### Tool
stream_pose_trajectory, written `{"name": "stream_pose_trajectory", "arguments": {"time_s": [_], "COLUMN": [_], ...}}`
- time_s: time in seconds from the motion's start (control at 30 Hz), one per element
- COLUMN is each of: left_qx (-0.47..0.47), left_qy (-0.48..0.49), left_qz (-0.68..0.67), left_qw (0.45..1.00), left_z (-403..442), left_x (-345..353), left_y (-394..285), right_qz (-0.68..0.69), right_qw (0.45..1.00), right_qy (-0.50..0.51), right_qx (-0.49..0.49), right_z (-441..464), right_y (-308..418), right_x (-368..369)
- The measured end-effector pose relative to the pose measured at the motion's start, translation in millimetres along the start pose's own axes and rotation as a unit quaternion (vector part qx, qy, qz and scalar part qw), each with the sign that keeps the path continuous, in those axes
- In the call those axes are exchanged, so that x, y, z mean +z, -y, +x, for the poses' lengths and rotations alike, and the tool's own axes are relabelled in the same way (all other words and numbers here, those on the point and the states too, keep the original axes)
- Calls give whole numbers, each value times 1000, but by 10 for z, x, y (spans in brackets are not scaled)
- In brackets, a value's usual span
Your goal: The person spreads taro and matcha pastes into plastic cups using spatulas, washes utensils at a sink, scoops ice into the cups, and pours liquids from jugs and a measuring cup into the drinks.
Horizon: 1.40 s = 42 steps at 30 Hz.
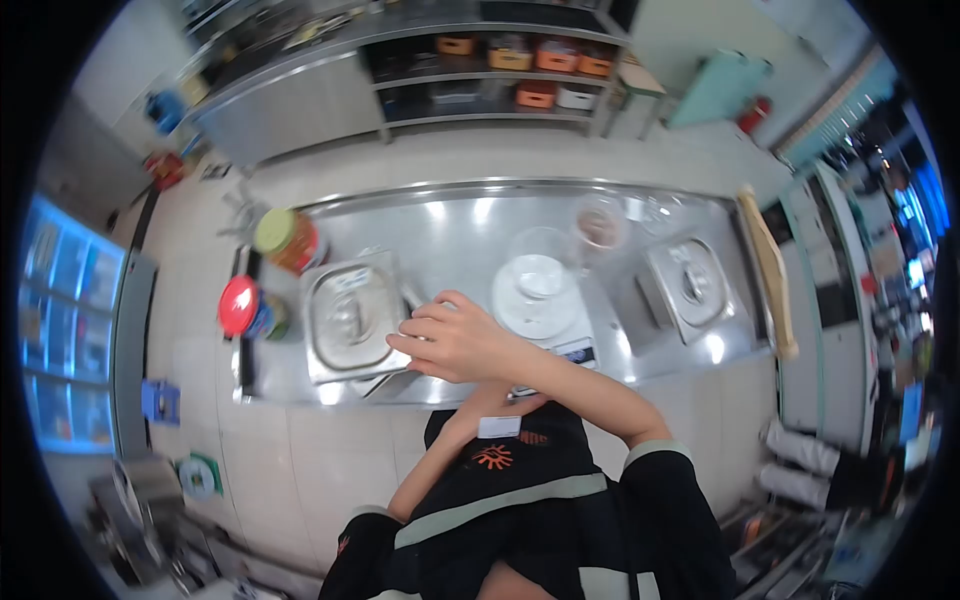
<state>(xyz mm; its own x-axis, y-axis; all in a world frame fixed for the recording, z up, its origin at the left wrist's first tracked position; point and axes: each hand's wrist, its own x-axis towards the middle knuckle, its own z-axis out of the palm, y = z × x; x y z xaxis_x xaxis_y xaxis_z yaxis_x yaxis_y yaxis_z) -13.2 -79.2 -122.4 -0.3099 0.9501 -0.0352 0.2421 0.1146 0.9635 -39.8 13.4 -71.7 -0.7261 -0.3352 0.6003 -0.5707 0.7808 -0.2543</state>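
Note:
My right hand [445, 338] reaches across to the left, its fingers spread and slightly bent, beside the right edge of a lidded steel food pan [350, 318]. A thin metal piece [412, 296] shows just beyond the fingers; its kind is unclear. My left hand [492, 403] lies under my right forearm, close to the table's front edge, with its fingers mostly hidden. Right of my right hand, a small white bowl [540, 275] sits on a white plate [535, 312], which rests on a digital scale [575, 352].
Two jars, one with a yellow-green lid [275, 230] and one with a red lid [239, 306], stand at the left. A clear tub [600, 222] and a second lidded steel pan [692, 290] are at the right. A wooden board [768, 275] stands along the table's right end.

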Motion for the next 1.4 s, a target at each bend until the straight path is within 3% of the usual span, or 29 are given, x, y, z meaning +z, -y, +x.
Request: {"name": "stream_pose_trajectory", "arguments": {"time_s": [0.07,0.13,0.17,0.2,0.3,0.4,0.5,0.6,0.67,0.7,0.83,0.9,1.0,1.1,1.13,1.2,1.23,1.27,1.3,1.4], "left_qx": [-27,-26,-37,-49,-54,-31,-19,-57,-89,-157,-205,-229,-243,-251,-239,-211,-199,-202,-196,-164], "left_qy": [7,12,29,44,94,158,197,211,200,209,105,56,3,-25,-20,7,13,-18,-23,-36], "left_qz": [-13,-26,-38,-49,-81,-90,-123,-160,-175,-167,-255,-311,-392,-455,-482,-510,-525,-525,-520,-506], "left_qw": [1000,999,998,997,991,983,973,962,960,950,939,921,887,854,843,834,827,826,831,846], "left_z": [16,48,83,103,201,395,620,941,1167,1289,1823,2030,2187,2205,2206,2186,2129,2074,2034,1895], "left_x": [59,95,101,95,180,321,579,825,990,997,1412,1504,1526,1488,1482,1417,1343,1311,1241,944], "left_y": [30,62,37,-9,-84,-205,-202,-128,-84,-214,-14,15,-15,-14,9,19,-36,-112,-223,-698], "right_qz": [-17,-112,-149,-206,-385,-332,-237,-94,86,99,318,421,490,441,408,233,213,230,158,-41], "right_qw": [989,929,884,825,701,685,762,786,670,680,538,453,370,324,370,352,376,354,376,539], "right_qy": [-124,-276,-301,-289,-103,0,-68,-247,-442,-459,-590,-632,-652,-658,-650,-664,-639,-626,-590,-469], "right_qx": [80,222,326,441,591,649,599,558,590,563,511,466,445,517,523,617,636,655,697,698], "right_z": [-160,-619,-844,-1085,-2091,-2481,-2635,-2609,-2827,-3293,-3888,-4081,-4328,-4689,-4773,-4851,-4858,-4855,-4836,-4764], "right_y": [-35,-297,-416,-540,-1020,-1231,-1307,-1153,-1146,-1270,-1310,-1314,-1283,-1415,-1454,-1386,-1364,-1350,-1361,-1420], "right_x": [-523,-984,-1204,-1391,-1597,-1614,-1680,-2194,-2537,-2642,-2583,-2556,-2377,-2297,-2287,-2341,-2353,-2368,-2345,-2202]}}
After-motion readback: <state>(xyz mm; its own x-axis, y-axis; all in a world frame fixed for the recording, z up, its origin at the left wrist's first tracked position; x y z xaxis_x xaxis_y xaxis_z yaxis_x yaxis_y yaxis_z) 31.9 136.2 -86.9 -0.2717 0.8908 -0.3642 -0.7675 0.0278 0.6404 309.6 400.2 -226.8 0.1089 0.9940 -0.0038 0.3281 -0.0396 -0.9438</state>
